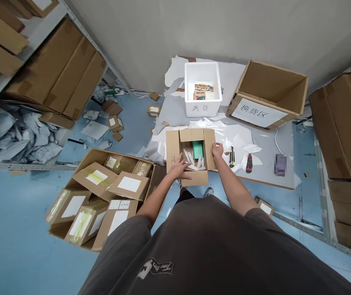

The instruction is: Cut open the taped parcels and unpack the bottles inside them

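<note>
An opened cardboard box [195,134] stands at the table's near edge with its flaps folded out. Inside it lie a green box [198,150] and several white paper strips [190,157]. My left hand [179,168], fingers spread, rests over the box's near left corner and reaches a little over the white strips. The fingers of my right hand [217,149] are closed on the outer edge of the right flap [210,143]. Just right of that hand lie a yellow-and-black utility knife [231,157] and a red-and-black utility knife [249,163].
A white foam box [203,108] holding small packages and a large open carton [267,104] with a handwritten label stand at the back of the table. Torn white paper [243,139] is strewn about. At lower left, a big carton [94,152] holds several taped parcels. Shelves flank both sides.
</note>
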### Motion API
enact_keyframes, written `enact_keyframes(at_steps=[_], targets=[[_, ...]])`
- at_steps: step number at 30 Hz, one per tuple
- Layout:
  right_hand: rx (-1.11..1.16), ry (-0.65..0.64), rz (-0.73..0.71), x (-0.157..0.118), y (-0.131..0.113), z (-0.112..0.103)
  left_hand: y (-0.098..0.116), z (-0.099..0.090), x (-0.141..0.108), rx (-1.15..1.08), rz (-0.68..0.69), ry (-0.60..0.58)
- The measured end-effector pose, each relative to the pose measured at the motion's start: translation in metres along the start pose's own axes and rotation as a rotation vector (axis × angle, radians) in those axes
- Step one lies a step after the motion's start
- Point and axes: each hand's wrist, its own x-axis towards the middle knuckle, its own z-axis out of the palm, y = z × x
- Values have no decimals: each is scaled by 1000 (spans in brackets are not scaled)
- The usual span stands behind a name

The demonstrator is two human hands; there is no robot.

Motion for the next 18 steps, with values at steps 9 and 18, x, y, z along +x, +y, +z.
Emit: enact_keyframes(at_steps=[9, 18], targets=[[-487, -361, -971, -34, -44, 15, 10, 19, 14, 47, 33, 101], [-495, -485, -945, 3, -122, 67, -30, 2, 14, 15, 0, 208]])
